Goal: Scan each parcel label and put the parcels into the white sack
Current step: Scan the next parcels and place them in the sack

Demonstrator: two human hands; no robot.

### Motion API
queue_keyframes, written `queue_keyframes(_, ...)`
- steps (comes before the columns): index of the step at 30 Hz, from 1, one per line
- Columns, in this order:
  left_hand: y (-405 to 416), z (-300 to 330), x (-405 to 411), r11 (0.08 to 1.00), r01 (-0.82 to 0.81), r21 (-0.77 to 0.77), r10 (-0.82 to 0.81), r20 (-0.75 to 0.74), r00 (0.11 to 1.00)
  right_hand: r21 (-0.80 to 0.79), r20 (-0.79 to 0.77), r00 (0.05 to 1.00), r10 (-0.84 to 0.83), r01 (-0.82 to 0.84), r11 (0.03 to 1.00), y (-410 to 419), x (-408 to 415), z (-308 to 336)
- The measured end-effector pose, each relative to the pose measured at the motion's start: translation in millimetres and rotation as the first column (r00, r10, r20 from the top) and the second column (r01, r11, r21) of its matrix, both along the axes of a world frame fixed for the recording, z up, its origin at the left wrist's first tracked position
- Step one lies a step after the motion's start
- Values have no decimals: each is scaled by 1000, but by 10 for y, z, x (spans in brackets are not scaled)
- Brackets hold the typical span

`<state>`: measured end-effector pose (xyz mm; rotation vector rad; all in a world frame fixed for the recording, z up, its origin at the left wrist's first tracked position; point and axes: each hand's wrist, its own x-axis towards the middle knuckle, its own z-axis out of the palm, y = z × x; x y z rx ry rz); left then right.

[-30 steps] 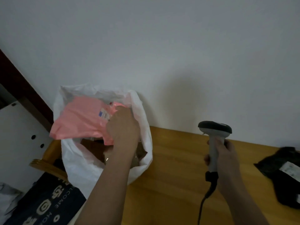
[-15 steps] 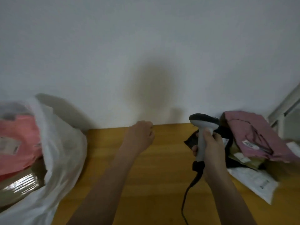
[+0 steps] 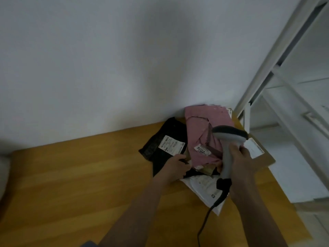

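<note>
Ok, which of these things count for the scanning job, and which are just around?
Job: scanner gripped by right hand; left hand reaching into the pile; black parcel; pink parcel; white parcel; cardboard parcel.
Around: wooden table; white shelf frame; wall.

You see a dim, soft-focused scene. Motion blur smears the shelving frame [image 3: 277,72]; a broad, faint shadow falls on the wall [image 3: 106,68].

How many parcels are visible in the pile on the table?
At least 5: black parcel on the left, pink parcel on top, white parcel in front, brown parcel underneath, cardboard parcel at right. Others may be hidden.
</note>
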<state>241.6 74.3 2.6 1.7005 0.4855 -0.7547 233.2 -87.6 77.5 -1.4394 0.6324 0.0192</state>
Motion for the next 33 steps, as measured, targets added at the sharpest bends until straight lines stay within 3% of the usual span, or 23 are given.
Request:
queue_keyframes(2, -186, -85, 112, 954, -223, -202, 191, -166, 967, -5, -23, 1000, -5, 5, 1000, -105, 28, -138)
queue_keyframes(5, -406, -251, 227, 903, -365, -225, 318, -221, 922, 23, -16, 997, -80, 81, 996, -257, 28, -306)
queue_keyframes(8, -533, -336, 293, 825, -496, -269, 438, -250, 864, 1, -49, 998, -27, 27, 1000, -367, -16, -310)
queue_keyframes(12, -322, -321, 349, 720, -648, -250, 636, -139, 759, -58, -31, 999, -18, 16, 998, -397, 2, -196)
queue_keyframes(16, 345, -127, 288, 514, -815, -267, 840, -33, 541, 57, -47, 999, -22, 25, 998, -151, 25, -38)
queue_keyframes(18, 753, -47, 202, 436, -884, -170, 899, 106, 424, 64, -43, 999, 24, -21, 998, 77, 36, 49)
queue_keyframes(23, 1509, 188, -96, 371, -929, -4, 755, 583, 299, 93, 17, 983, 183, -184, 979, 722, 10, 140)
queue_keyframes(27, 1859, 430, -395, 379, -921, 96, 417, 870, 263, 98, 40, 937, 348, -350, 931, 1163, -116, 190)
queue_keyframes(30, 1989, 434, -632, 505, -814, 286, 141, 904, 405, 77, 33, 898, 439, -440, 895, 1382, -213, 182)
queue_keyframes(33, 1969, 250, -932, 619, -561, 549, -50, 741, 670, 61, -3, 869, 495, -494, 867, 1522, -300, 129)
